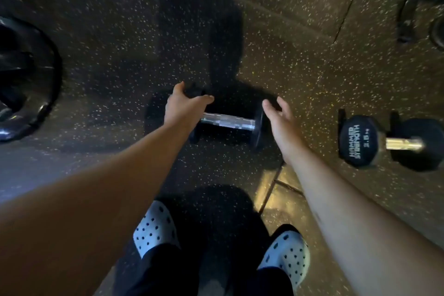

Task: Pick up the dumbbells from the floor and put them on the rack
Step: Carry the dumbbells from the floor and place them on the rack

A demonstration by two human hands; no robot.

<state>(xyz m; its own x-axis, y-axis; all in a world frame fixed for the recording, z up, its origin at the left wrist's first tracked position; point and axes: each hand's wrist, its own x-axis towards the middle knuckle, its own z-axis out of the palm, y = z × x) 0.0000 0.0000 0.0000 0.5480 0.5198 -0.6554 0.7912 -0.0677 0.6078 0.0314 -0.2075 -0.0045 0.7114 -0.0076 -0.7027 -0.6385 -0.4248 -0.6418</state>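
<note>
Dumbbells lie on the dark speckled rubber floor [300, 7], and the nearer-to-centre one, a black dumbbell [228, 121] with a bright knurled metal handle, rests crosswise just beyond the person's feet. Its right head stands clear in view at the end of the handle, while its left head is mostly hidden behind the left hand [183, 106]. That hand reaches down over the left end of the handle with thumb and fingers spread wide, not closed on anything; whether it touches the weight cannot be told. The right hand [278, 118] is held just beside the right head of the same dumbbell, palm turned inward, fingers loose and apart, grasping nothing. Both bare forearms stretch from the near edge of the view toward this dumbbell, one on each side of it. Well apart to the right, a second dumbbell [389, 143] sits on the floor, its round black end face turned toward the camera and printed with white lettering, a short shiny handle joining it to the other head. At the far left edge lies a large black weight plate [36, 79], partly cut off by the frame. Near the bottom, two pale clogs [156, 226] with dark holes show below dark trouser legs, planted on the floor either side of a seam between mats. Dark equipment at the far right corner is too blurred to identify.
</note>
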